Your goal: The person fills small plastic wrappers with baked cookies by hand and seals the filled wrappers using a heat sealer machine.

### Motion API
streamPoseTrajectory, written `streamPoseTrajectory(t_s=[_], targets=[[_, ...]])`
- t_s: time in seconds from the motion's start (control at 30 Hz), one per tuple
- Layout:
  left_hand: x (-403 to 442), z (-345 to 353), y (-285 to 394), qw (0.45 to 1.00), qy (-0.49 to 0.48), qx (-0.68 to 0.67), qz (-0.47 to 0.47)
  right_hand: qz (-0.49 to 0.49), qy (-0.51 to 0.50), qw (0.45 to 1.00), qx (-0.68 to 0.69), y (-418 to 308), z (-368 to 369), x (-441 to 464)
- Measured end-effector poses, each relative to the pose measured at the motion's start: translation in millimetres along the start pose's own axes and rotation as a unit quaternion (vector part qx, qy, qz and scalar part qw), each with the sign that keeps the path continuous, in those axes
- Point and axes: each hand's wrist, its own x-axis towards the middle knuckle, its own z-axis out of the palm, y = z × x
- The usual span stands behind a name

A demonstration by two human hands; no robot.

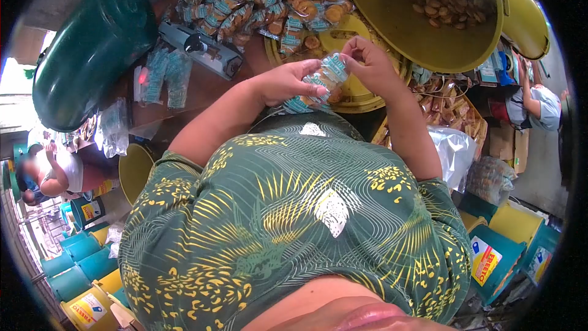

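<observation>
Gripping a cookie packet (334,68) with our left hand (288,81), right hand (376,66) apparently pinching its end, we judge it light, slippery, brittle, best held by the ends.

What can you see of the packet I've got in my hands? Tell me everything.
The packet is small, in clear, shiny film that looks like plastic, with teal-and-white printing and something golden-brown showing through. It is held slanting, in front of the patterned shirt, with a round yellow surface behind it. The left hand grips its left side; the right hand pinches near its upper right end. The lettering is too small to read, and whether it is sealed cannot be told.
</observation>
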Motion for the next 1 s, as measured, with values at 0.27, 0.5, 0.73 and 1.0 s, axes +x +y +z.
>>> streamPoseTrajectory(t_s=[0.27,0.5,0.73,1.0], targets=[[-0.6,7.3,0.4,1.0,0.02,-0.004,0.01,0.02,-0.011,0.992,0.126,-9.1,4.1,-2.3],[2.2,5.4,0.0,0.999,-0.008,-0.052,-0.004,-0.026,0.031,0.992,-0.118,-37.9,14.7,-6.8],[-9.6,-9.7,-2.1,0.998,0.05,-0.024,0.005,-0.021,0.077,0.972,-0.221,33.4,28.8,-11.0],[-25.7,-15.7,7.5,0.999,0.008,0.037,0.027,0.174,-0.009,0.969,-0.178,47.5,23.9,-17.3]])
